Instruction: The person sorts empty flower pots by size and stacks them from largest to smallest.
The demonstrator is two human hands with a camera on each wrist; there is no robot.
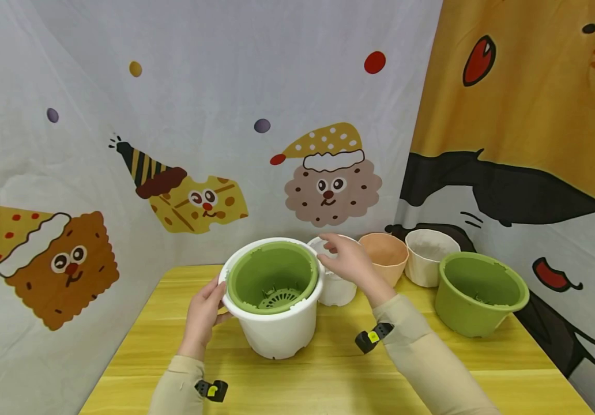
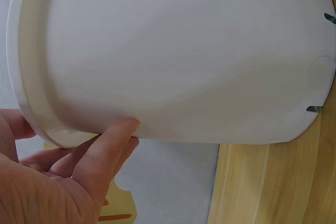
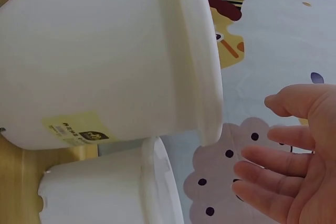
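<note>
At the far left, the left hand (image 1: pixel 203 314) comes forward out of a beige sleeve (image 1: pixel 177 383) and is at the left side of the large white pot (image 1: pixel 279 337). Its grip is narrow and holds the rim of this pot: the thumb is at the edge, and the bent fingers lie against the outer wall below it. The large white pot is in the middle, above the front part of the bench (image 1: pixel 328 380); I cannot tell whether its bottom touches the wood. One green pot (image 1: pixel 253 271), with slots in its floor, sits inside it.

Next to the right, the right hand (image 1: pixel 349 260) is raised in front of the small white pot (image 1: pixel 338 293), near the large pot's rim. Its grip is wide, with the fingers slightly bent and spread; the right wrist view shows it apart from both pots and holding nothing. This view also shows one yellow label (image 3: pixel 76 129) on the large pot.

Further right, there are one peach pot (image 1: pixel 393 272) and one cream pot (image 1: pixel 423 271), side by side, and then a second green pot (image 1: pixel 469 311), nearer to the person. In total I count six pots: two green, two white, one peach and one cream. Behind them hangs a cloth (image 1: pixel 214 75) with three cartoon snacks in hats.
</note>
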